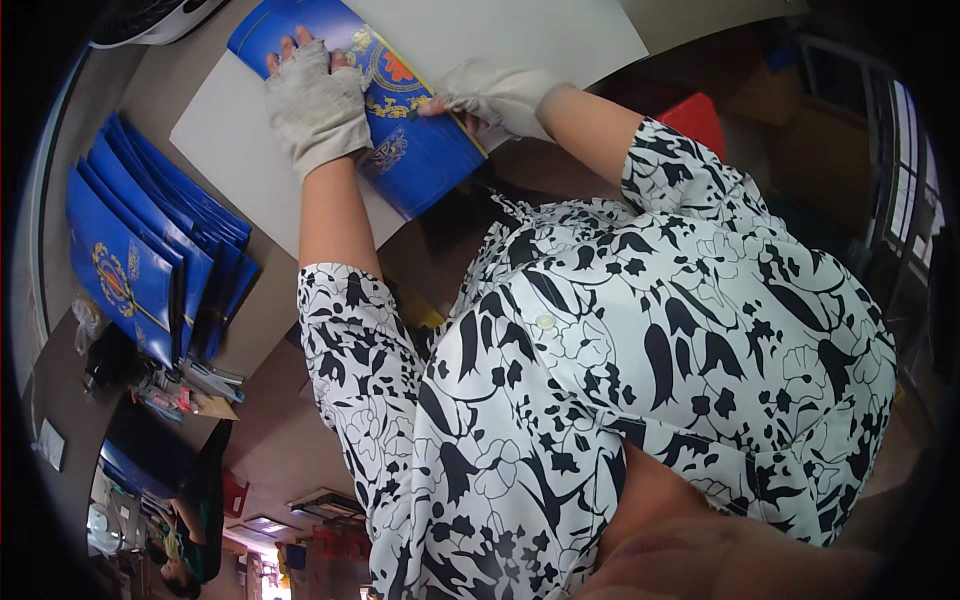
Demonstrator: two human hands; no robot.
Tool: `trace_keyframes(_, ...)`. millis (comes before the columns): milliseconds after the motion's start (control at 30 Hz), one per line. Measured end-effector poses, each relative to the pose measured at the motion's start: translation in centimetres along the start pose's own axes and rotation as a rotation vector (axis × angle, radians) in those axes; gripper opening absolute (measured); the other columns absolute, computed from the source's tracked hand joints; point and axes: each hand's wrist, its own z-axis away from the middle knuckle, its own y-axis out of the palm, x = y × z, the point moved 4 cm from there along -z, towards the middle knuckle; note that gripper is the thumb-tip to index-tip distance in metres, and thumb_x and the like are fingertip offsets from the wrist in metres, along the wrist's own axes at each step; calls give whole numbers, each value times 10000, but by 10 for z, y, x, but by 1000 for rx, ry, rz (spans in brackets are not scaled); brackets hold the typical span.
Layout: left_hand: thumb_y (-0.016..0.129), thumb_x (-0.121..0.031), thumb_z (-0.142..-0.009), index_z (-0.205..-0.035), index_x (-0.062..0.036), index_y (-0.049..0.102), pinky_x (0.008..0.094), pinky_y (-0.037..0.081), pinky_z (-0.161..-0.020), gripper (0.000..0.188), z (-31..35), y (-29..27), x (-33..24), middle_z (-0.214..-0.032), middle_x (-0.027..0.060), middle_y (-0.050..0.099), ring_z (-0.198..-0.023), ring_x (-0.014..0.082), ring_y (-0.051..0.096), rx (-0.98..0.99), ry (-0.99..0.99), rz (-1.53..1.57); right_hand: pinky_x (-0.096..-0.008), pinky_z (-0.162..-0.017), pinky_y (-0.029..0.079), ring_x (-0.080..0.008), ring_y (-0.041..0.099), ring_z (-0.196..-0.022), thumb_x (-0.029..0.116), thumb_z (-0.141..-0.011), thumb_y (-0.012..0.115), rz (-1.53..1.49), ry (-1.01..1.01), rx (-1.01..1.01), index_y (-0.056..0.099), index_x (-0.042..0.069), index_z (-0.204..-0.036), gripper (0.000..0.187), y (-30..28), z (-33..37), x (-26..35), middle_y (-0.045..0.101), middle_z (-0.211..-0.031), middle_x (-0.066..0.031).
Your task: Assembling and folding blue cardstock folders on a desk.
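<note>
A flat blue printed paper piece (pixel 435 155), with gold ornament and a red emblem, lies over white board (pixel 225 125) on the table. My left hand (pixel 318 105), in a pale fingerless work glove, rests flat on it with the bare fingertips stretched toward its far end. At the right edge of the same piece, my right hand (pixel 495 98), gloved likewise, pinches it with the thumb on top. The other fingers of that hand are partly hidden beneath the edge. The near corner of the piece sticks out past the board.
Several matching blue printed pieces (pixel 130 250) stand in a fanned pile on the left. Small tools and clutter (pixel 190 390) lie beyond the pile's lower end. A red object (pixel 695 125) is beside my right arm. Another person (pixel 190 535) is in the lower-left background.
</note>
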Motion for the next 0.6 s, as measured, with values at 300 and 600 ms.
trace_keyframes(300,665,-326,-944,-1455,-58,580,499,358,-1202,583,16,-18,-13,-1488,256,554,-1414,451,480,6,5,-38,-441,-546,539,-261,699,-577,365,-901,753,238,-37,62,784,27,-896,340,0,-12,5,728,-697,-124)
trace_keyframes(600,734,-346,-902,-1411,-17,606,535,266,-1253,619,123,-43,-61,-1441,297,570,-1429,432,472,214,140,-90,-433,-581,555,-261,726,-642,261,-841,752,800,-471,80,802,72,-846,195,10,-82,13,757,-736,-97)
